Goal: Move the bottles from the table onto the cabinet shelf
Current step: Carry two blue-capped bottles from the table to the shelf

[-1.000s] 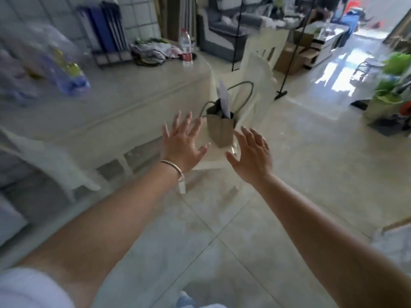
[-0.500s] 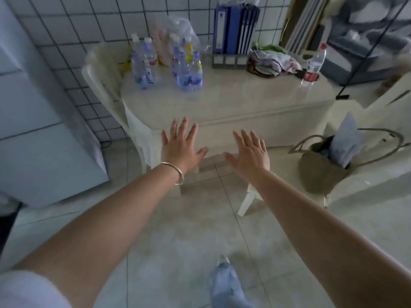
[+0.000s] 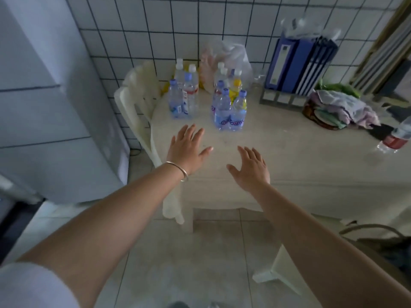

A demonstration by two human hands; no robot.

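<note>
Both hands are flat and hold nothing. The water bottles (image 3: 229,107) stand upright at 12 o'clock, nearer the left hand (image 3: 186,147) than the right hand (image 3: 251,172).

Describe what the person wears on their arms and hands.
The left hand is bare, with a thin silver bangle round its wrist. A white short sleeve covers the upper left arm. The right hand and forearm are bare; no ring or watch shows.

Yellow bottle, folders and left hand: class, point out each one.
yellow bottle (image 3: 235,90), head view, on its yellow body.
folders (image 3: 295,65), head view, on a blue spine.
left hand (image 3: 186,146), head view, back of hand.
</note>
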